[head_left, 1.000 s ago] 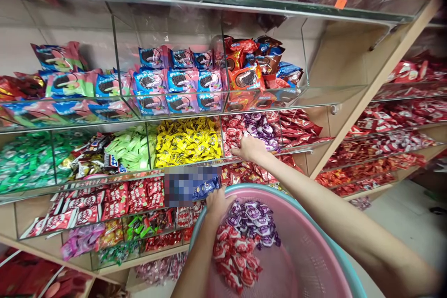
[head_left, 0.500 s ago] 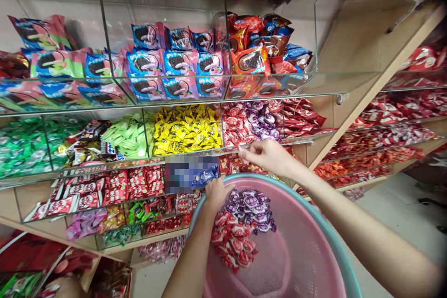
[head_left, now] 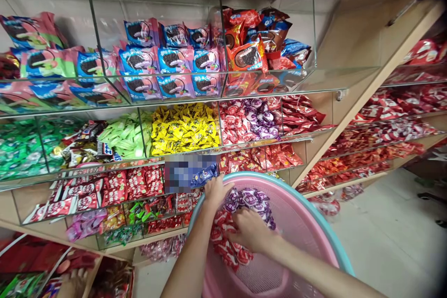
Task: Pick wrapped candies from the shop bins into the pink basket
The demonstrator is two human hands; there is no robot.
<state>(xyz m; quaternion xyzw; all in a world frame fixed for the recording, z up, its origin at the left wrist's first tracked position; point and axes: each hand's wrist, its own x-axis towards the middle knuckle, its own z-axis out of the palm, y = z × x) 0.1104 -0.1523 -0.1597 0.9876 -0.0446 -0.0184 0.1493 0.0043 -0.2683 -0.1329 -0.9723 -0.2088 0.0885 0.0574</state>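
Since the earlier frame, the right hand [head_left: 251, 230] has moved from the front of the candy shelf [head_left: 319, 132] down into the pink basket [head_left: 300, 237]. We see its fingers curled at the red-and-white candies [head_left: 223, 247]; whether they enclose a piece, we cannot tell. The left hand [head_left: 214, 191] is closed over the basket's rim, nearest the shelves, thumb inward. We cannot confirm whether it also grips the turquoise basin [head_left: 331, 238], in which the basket is nested.

Location: the red-and-white candies lie inside the basket, against the purple-and-white candies [head_left: 256, 198], toward the left-hand side.

Handling: we rate each candy as light, small and probably firm within a thin, slick wrapper. Pieces may slide over one another if squeezed in bulk. We recommend holding a single piece across its thick middle, as the twisted ends will likely fold or slip. We judge the basket to be light, slightly flexible plastic; grasp the rolled rim, ideally on opposite sides, since a one-sided hold may let it tip.
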